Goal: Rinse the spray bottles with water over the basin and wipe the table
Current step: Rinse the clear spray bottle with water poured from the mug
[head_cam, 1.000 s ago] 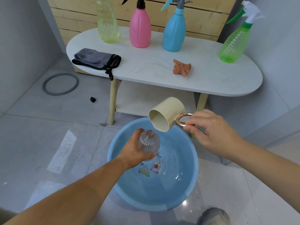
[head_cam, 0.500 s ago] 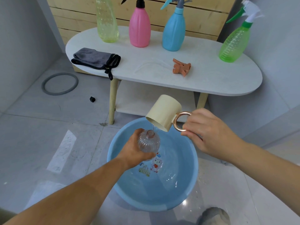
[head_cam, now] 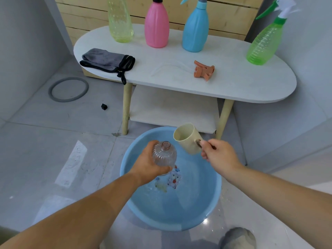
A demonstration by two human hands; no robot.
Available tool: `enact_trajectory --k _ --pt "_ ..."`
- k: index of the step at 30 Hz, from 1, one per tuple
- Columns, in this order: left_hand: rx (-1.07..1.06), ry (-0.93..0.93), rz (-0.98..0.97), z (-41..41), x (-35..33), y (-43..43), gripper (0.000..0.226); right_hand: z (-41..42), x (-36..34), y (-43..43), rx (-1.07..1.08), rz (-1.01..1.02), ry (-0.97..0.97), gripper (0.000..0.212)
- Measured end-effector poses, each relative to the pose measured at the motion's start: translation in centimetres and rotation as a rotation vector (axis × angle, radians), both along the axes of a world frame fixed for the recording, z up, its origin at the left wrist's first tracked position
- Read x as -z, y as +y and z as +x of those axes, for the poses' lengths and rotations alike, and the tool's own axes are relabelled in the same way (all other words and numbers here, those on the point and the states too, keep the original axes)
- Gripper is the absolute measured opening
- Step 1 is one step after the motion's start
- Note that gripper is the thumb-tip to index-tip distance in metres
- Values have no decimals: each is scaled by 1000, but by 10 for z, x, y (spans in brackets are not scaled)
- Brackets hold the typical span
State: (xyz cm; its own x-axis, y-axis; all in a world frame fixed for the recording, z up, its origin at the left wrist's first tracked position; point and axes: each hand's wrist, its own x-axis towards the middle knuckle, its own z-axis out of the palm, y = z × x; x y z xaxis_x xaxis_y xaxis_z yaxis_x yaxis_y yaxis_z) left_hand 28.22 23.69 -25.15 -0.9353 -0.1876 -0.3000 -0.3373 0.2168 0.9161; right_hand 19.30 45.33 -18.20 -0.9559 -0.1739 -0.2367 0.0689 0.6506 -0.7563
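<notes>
Rinsing: we see the left hand (head_cam: 148, 163) grasping the bottle (head_cam: 164, 155) over the basin (head_cam: 197, 203), the right hand (head_cam: 220, 156) pinching the mug (head_cam: 186, 140) by its handle; next, we judge, swirl and empty

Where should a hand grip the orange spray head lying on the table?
Likely pinch the spray head by its chunky body from above: it lies on its side on the white table, and its trailing clear tube looks too flimsy to lift by.

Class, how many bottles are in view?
5: yellow bottle, pink bottle, blue bottle, green bottle on the table; clear bottle in the left hand over the basin.
</notes>
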Motion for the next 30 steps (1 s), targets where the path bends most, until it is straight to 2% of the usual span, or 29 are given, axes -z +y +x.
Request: enact_trajectory --k 3,7,16,21,30 --pt "-11 2 -10 1 2 0 84 -7 33 0 128 -145 -306 34" --pt "-23 -2 -7 0 6 0 86 -14 71 2 169 -43 -495 30" --pt "-29 -25 -18 -4 17 -2 94 -16 111 6 191 106 -539 33" --pt "-25 -15 -12 -5 20 -1 93 -22 119 4 230 89 -564 27" --pt "-27 -5 11 -6 24 -3 95 -28 121 7 240 85 -573 28"
